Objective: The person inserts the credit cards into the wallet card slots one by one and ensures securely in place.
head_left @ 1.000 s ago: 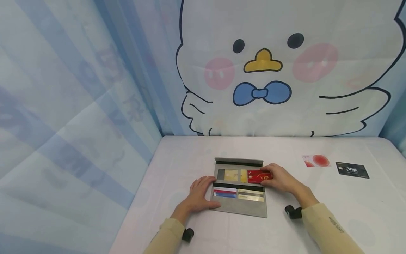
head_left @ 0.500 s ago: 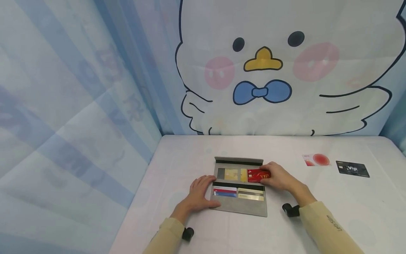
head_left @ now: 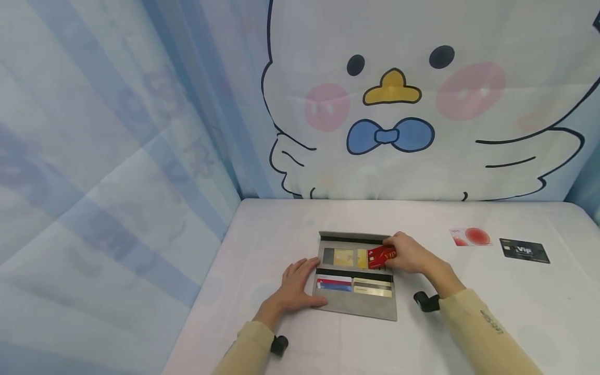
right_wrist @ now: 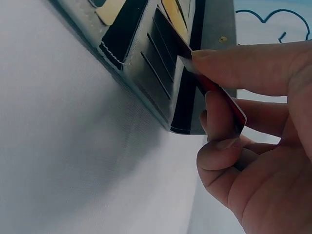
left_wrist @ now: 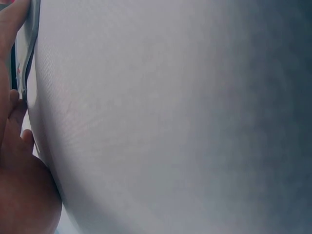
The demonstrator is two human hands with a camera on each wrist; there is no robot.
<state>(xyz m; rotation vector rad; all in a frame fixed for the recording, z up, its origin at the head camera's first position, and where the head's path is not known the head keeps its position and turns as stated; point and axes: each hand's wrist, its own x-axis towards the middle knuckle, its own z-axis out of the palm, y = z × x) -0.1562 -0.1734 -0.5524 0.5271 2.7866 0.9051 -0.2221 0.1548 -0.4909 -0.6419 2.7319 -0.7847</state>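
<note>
An open grey wallet (head_left: pixel 358 306) lies flat on the table, with a raised flap along its far edge. My left hand (head_left: pixel 294 287) rests on its left edge, fingers spread and thumb near the lower corner. Between thumb and fingers, my right hand (head_left: pixel 414 255) pinches a red VIP card (head_left: pixel 380 256) at the upper right pocket. That card tilts over the slots; whether its far end is inside one I cannot tell. In the right wrist view the card (right_wrist: pixel 209 85) is seen edge-on. Gold cards (head_left: pixel 344 257) and a red, white and blue card (head_left: pixel 334 283) sit in other slots.
To the right on the white table (head_left: pixel 497 307) lie a white card with a red circle (head_left: pixel 477 236) and a black VIP card (head_left: pixel 524 250). Behind the table hangs a curtain (head_left: pixel 398 177) with a cartoon bird; another curtain (head_left: pixel 117 182) falls at the left.
My right hand has shifted slightly leftward and away from me. The red card, level before, now tilts with its right end raised, and slot edges show beneath it. The left hand stays put.
</note>
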